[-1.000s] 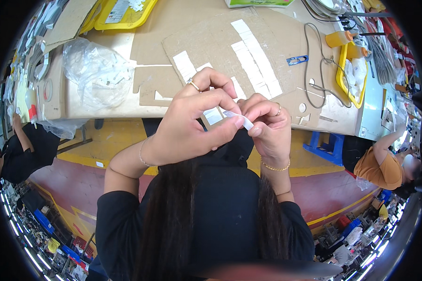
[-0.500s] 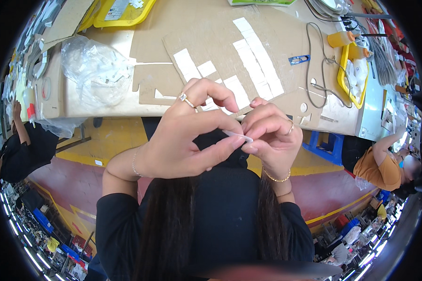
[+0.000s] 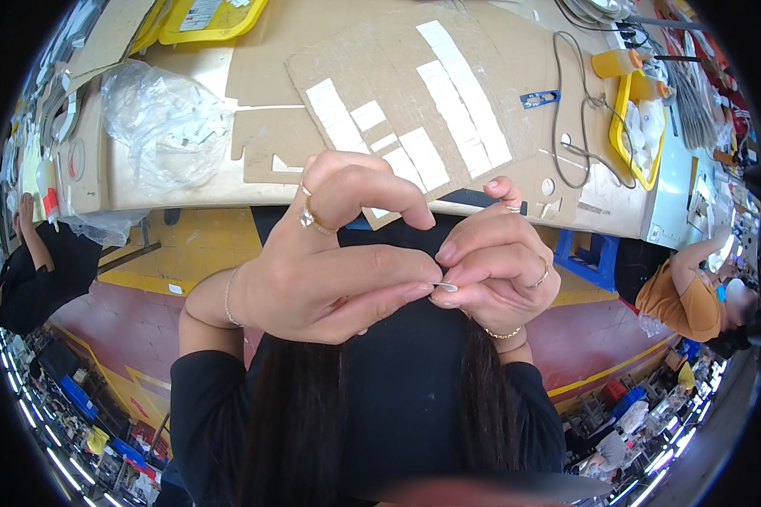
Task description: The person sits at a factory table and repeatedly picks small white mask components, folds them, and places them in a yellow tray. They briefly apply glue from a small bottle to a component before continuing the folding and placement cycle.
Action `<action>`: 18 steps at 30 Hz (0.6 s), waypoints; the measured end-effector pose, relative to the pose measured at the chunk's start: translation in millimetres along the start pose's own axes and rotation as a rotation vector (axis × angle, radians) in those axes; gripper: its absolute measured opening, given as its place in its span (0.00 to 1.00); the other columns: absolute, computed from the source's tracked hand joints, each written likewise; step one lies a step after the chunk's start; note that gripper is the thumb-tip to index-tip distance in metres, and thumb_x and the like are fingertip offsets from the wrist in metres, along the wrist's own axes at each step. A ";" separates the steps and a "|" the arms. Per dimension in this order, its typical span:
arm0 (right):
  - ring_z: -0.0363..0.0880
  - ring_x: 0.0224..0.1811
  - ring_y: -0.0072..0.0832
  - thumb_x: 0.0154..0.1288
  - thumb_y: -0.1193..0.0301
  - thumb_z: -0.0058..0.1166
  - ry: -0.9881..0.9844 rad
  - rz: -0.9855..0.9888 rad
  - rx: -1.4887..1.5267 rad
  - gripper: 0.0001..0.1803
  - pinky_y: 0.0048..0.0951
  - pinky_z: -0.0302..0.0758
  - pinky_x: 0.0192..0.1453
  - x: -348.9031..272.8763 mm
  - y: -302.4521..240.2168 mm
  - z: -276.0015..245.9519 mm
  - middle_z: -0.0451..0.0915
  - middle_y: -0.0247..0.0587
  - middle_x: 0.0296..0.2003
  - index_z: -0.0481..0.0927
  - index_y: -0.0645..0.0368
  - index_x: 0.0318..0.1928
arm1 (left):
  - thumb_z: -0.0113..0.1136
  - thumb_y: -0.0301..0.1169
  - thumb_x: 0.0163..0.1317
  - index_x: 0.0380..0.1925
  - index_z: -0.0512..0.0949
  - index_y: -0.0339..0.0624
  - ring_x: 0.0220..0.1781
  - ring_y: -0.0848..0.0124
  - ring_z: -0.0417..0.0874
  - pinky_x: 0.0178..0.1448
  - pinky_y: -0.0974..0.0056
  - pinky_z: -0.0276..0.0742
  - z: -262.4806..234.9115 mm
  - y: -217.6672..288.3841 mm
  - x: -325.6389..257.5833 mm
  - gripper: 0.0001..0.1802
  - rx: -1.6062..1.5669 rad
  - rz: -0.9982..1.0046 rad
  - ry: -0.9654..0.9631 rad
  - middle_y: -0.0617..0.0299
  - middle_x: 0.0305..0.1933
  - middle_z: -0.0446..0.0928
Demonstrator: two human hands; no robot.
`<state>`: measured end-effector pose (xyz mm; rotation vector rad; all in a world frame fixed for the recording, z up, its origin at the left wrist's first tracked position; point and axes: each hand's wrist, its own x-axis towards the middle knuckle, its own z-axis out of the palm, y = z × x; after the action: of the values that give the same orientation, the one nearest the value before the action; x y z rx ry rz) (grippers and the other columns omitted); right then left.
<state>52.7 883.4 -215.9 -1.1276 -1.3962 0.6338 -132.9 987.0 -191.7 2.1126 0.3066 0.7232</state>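
Note:
Close to my body, beyond the table's near edge, both hands meet over a small thin white piece [image 3: 446, 287]. My left hand [image 3: 330, 262] is closed, pinching the piece between thumb and a finger. From the other side my right hand [image 3: 503, 266] grips its end with closed fingertips, one finger raised. Most of the piece is hidden by fingers, so its exact kind cannot be told. Past my hands, white rectangular pieces [image 3: 424, 160] and long rows of white pieces [image 3: 467, 93] lie flat on a cardboard sheet [image 3: 389, 76].
A clear plastic bag [image 3: 165, 127] with small pieces lies left on the table. Yellow trays [image 3: 220, 32] stand at the far left. At right are a blue tool [image 3: 539, 99], a grey cord [image 3: 558, 110], orange-capped bottles [image 3: 615, 63] and a yellow basket [image 3: 617, 135]. Other people sit at both sides.
Both hands have come slightly nearer my body, with the white piece between them. The piece now shows less of its surface, and a finger of my right hand has lifted away.

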 end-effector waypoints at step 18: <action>0.81 0.31 0.18 0.43 0.68 0.77 0.007 -0.029 0.026 0.14 0.36 0.58 0.62 -3.5 0.9 -2.2 0.83 0.27 0.29 0.83 0.49 0.31 | 0.71 0.32 0.50 0.31 0.86 0.52 0.50 0.61 0.70 0.53 0.59 0.68 3.8 0.6 0.1 0.07 -0.005 0.014 0.005 0.60 0.47 0.73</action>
<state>54.6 880.2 -217.8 -1.0863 -1.3925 0.6247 -130.5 984.2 -192.9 2.1107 0.2928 0.7369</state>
